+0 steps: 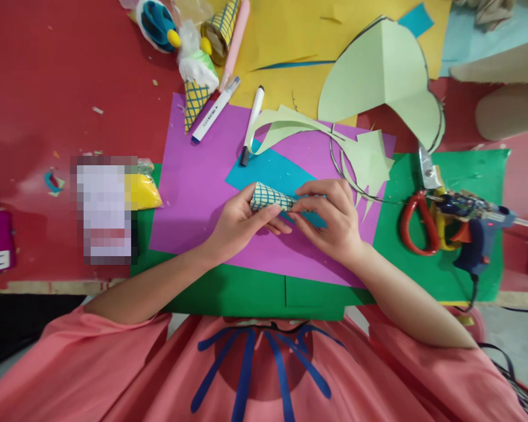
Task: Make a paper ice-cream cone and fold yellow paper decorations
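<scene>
A pale paper cone [269, 197] with a blue crosshatch pattern lies sideways between my hands, its wide end to the left. My left hand [242, 220] wraps round the wide part, thumb along the near side. At the narrow tip, the fingers of my right hand [328, 214] pinch the paper. Below the hands are a blue paper piece [264, 164] and a purple sheet [202, 176]. Pale green paper scraps [369, 155] lie just beyond my right hand.
Red-handled scissors [420, 225] and a blue glue gun [479, 234] lie on the right. Markers [215, 111], a finished-looking paper ice cream cone [196, 97] and a folded pale green cutout [378, 70] lie at the back. A yellow packet [143, 190] is on the left.
</scene>
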A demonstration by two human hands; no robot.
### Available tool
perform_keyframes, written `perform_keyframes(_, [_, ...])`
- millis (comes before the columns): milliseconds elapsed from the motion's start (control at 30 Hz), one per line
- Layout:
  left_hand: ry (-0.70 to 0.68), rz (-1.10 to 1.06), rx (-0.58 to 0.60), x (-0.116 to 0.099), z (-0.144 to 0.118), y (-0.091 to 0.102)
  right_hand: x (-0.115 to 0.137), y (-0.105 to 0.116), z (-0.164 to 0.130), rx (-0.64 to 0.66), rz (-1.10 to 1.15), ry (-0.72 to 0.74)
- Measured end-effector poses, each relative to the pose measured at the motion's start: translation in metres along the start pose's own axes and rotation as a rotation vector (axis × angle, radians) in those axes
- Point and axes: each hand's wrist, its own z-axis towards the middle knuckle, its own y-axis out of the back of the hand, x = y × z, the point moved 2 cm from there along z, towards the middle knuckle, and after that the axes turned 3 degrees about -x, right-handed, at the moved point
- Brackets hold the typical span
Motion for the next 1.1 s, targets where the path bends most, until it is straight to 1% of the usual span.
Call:
perform_keyframes(133, [-0.03,-0.001,-0.003,0.0009,0.0003,0.0,-0.0004,-0.0008,-0.0005,0.025,0.016,-0.023])
perform_keyframes(300, [-0.094,0.023,-0.028,0.002,-0.0003,0.0007,-0.003,-0.0021,-0.0007,0.121,0.099,-0.137])
perform_keyframes(467, [-0.111,0.036,-0.066,0.0023,-0.0012,0.0014,-0.0029,-0.0024,0.0001,0.186,0.189,-0.223])
perform_keyframes(667, [-0.11,0.065,-0.11,0.0016,-0.003,0.0016,-0.0013,-0.0033,-0.0001,0.162,0.298,-0.334])
perform_keyframes(833, [-0.116,0.072,-0.111,0.0022,-0.0045,0.001,-0.0028,-0.0061,-0.0008,0.118,0.378,-0.409])
perform_keyframes(1000, [-0.112,0.09,-0.116,0.0032,-0.0046,0.0004,-0.0032,-0.0084,-0.0009,0.119,0.436,-0.473])
perform_keyframes(1100, [-0.109,0.102,-0.117,0.0023,-0.0044,-0.0007,-0.0028,-0.0096,-0.0022,0.116,0.479,-0.539])
